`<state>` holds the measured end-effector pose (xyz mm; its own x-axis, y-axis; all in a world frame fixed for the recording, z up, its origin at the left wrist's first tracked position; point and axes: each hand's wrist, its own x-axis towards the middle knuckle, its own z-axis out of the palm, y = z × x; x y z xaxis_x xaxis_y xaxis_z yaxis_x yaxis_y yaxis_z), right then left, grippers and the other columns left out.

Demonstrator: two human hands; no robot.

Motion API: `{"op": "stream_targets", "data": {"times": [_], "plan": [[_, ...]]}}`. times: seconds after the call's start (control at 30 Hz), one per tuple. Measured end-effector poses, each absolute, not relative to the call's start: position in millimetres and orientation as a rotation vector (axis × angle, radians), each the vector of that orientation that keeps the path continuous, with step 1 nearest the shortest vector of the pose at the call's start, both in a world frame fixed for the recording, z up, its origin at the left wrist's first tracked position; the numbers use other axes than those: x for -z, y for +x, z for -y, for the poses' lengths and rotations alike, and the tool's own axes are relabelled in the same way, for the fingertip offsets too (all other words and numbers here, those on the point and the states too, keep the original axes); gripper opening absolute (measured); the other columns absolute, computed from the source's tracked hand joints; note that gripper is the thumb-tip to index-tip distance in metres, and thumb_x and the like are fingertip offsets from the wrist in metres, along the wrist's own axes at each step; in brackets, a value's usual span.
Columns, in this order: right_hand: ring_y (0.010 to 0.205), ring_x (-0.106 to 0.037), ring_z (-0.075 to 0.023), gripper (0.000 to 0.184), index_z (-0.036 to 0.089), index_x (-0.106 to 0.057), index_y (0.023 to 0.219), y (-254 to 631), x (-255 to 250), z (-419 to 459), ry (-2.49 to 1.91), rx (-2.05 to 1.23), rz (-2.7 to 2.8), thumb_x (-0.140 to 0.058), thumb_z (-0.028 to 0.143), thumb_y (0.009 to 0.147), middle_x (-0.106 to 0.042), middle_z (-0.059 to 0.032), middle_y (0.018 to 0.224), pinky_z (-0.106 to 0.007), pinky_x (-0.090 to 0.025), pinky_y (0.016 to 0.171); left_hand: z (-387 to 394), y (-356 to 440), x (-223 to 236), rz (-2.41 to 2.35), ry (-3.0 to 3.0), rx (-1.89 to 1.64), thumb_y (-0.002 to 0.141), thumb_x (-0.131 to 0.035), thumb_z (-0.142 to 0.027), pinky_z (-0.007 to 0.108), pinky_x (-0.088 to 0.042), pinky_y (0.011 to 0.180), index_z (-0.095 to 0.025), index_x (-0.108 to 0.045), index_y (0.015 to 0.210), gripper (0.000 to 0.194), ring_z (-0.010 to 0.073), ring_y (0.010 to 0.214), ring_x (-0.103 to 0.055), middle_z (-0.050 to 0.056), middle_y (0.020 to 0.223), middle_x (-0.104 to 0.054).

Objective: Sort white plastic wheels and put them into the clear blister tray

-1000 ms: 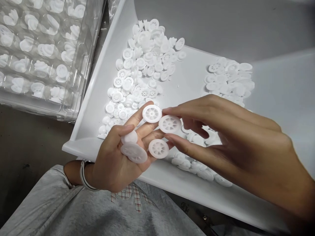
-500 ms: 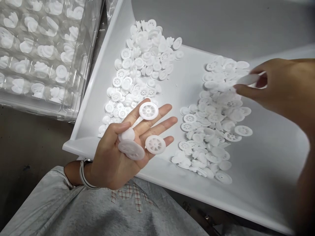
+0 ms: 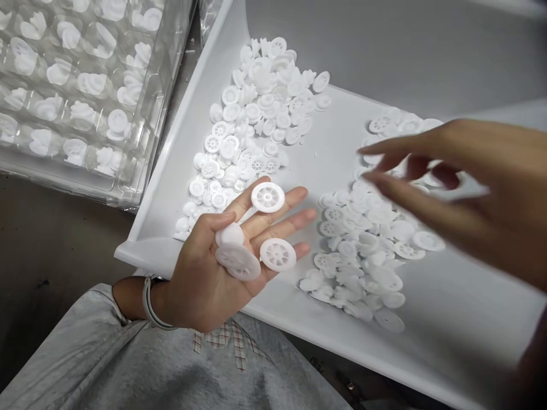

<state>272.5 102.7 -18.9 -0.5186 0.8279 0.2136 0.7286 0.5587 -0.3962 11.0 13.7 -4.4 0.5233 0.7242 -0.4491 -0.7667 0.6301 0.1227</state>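
Note:
My left hand (image 3: 205, 285) lies palm up over the near edge of a white tray (image 3: 311, 165). White spoked plastic wheels rest on it: one wheel (image 3: 268, 197) on the fingertips, one wheel (image 3: 277, 254) lower on the fingers, and a stack of wheels (image 3: 237, 261) under the thumb. My right hand (image 3: 470, 193) hovers, blurred, above the right pile of wheels (image 3: 367, 250). Its fingers are stretched out and apart, pointing left, with nothing visible in them.
A second pile of smaller white wheels (image 3: 256, 114) fills the tray's left side. Clear blister trays (image 3: 77, 85) holding white parts stand at the upper left on a dark bench. My grey shirt (image 3: 128, 364) and a wristband (image 3: 149, 304) are at the bottom.
My right hand took one wheel off my left fingers, carried it right over the pile, and now comes back leftward with nothing in it. My left hand stayed palm up.

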Motion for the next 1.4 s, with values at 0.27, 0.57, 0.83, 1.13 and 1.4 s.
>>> {"op": "stream_targets", "data": {"times": [0.27, 0.57, 0.83, 1.13, 1.4], "plan": [[0.1, -0.061, -0.0207, 0.032, 0.011, -0.058, 0.126, 171, -14, -14, -0.921, -0.383, 2.451, -0.057, 0.012, 0.094, -0.063, -0.0088, 0.116, -0.039, -0.044, 0.071, -20, 13, -8, -0.625, -0.05, -0.687, 0.097, -0.034, -0.034, 0.041, -0.029, 0.122, -0.026, -0.015, 0.158, 0.064, 0.0205, 0.143, -0.043, 0.004, 0.154, -0.046], [0.077, -0.058, -0.0134, 0.026, 0.016, -0.056, 0.118, 174, -5, -27, -0.968, -0.59, 2.386, -0.063, 0.018, 0.093, -0.065, -0.0001, 0.093, -0.037, -0.044, 0.07, -18, 20, 2, -0.643, -0.031, -0.698, 0.096, -0.031, -0.038, 0.037, -0.04, 0.114, -0.027, -0.023, 0.156, 0.062, 0.0208, 0.134, -0.052, 0.004, 0.15, -0.05], [0.08, -0.059, -0.0139, 0.025, 0.015, -0.058, 0.112, 175, -5, -26, -0.931, -0.706, 2.294, -0.065, 0.011, 0.089, -0.062, -0.0022, 0.091, -0.035, -0.05, 0.076, -19, 19, 4, -0.633, 0.044, -0.74, 0.093, -0.036, -0.039, 0.039, -0.045, 0.11, -0.026, -0.035, 0.152, 0.059, 0.021, 0.117, -0.063, 0.004, 0.136, -0.061], [0.095, -0.058, -0.0202, 0.039, 0.023, -0.06, 0.122, 185, -3, -34, -0.935, -0.873, 2.1, -0.069, 0.012, 0.085, -0.057, -0.0064, 0.102, -0.036, -0.054, 0.076, -17, 10, 1, -0.568, 0.014, -0.775, 0.095, -0.034, -0.037, 0.059, -0.022, 0.122, -0.029, -0.023, 0.155, 0.062, 0.0274, 0.141, -0.044, 0.0, 0.153, -0.047], [0.09, -0.059, -0.0202, 0.049, 0.028, -0.061, 0.124, 190, -1, -40, -0.947, -0.851, 2.099, -0.069, 0.006, 0.082, -0.058, -0.0052, 0.1, -0.036, -0.057, 0.074, -16, 4, -1, -0.525, -0.037, -0.822, 0.095, -0.04, -0.034, 0.048, -0.025, 0.124, -0.029, -0.018, 0.157, 0.066, 0.0229, 0.146, -0.038, 0.001, 0.155, -0.044]]}}
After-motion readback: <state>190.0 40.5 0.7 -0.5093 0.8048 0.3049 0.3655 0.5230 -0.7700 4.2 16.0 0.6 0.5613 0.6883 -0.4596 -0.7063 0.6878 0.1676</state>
